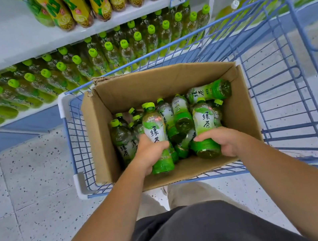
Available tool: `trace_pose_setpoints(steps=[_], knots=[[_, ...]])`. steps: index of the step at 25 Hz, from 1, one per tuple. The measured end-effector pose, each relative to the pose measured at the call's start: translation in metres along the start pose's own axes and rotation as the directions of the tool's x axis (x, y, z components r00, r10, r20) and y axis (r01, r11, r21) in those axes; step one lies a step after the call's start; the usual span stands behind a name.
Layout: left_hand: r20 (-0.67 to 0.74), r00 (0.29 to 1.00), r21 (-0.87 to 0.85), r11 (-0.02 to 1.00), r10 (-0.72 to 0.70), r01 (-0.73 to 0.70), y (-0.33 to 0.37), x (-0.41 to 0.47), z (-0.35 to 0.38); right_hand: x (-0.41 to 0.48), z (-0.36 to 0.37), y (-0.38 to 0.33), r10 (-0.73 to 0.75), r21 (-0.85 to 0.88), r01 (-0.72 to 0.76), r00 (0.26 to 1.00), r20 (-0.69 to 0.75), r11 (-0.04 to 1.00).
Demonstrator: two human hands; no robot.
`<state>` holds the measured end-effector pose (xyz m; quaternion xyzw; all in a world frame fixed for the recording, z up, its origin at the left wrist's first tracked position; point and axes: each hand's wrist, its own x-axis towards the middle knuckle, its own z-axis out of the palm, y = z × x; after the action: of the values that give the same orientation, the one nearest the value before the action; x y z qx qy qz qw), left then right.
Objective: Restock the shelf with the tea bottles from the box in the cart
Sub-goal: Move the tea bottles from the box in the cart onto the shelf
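An open cardboard box (101, 134) sits in the blue wire cart (289, 98) and holds several green tea bottles. My left hand (149, 153) grips one green tea bottle (154, 129) around its lower half, cap pointing away from me. My right hand (224, 141) grips a second green tea bottle (204, 121) near its base. Both bottles are inside the box, slightly above the loose pile. The shelf (32, 112) to the upper left carries rows of the same green-capped bottles.
An upper shelf (14, 39) holds yellow-labelled bottles (100, 1) with a price tag (178, 0) on its edge. More bottles stand on shelves at the far right behind the cart. Speckled floor tiles (29, 194) lie to the left of the cart.
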<state>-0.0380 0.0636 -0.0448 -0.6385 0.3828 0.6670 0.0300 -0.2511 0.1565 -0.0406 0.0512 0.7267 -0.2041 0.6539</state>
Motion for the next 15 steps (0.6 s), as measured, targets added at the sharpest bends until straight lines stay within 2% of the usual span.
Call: trace_pose_setpoints(steps=[5,8,12,15], knots=[[-0.028,0.993,-0.072,0.991,0.111,-0.112,0.007,-0.040,-0.010,-0.036,0.020,0.014,-0.201,-0.043,0.200,0.979,-0.043,0.979],[-0.035,0.982,-0.059,0.980,0.187,-0.188,0.008,-0.061,-0.026,-0.057,0.040,0.012,-0.333,-0.165,0.326,0.943,-0.015,0.931],[-0.134,0.955,-0.042,0.962,0.263,-0.271,0.008,-0.090,-0.056,-0.078,0.076,0.007,-0.442,-0.305,0.416,0.897,-0.018,0.856],[-0.219,0.906,-0.051,0.923,0.362,-0.381,0.007,-0.111,-0.087,-0.096,0.112,-0.003,-0.477,-0.371,0.444,0.879,0.003,0.816]])
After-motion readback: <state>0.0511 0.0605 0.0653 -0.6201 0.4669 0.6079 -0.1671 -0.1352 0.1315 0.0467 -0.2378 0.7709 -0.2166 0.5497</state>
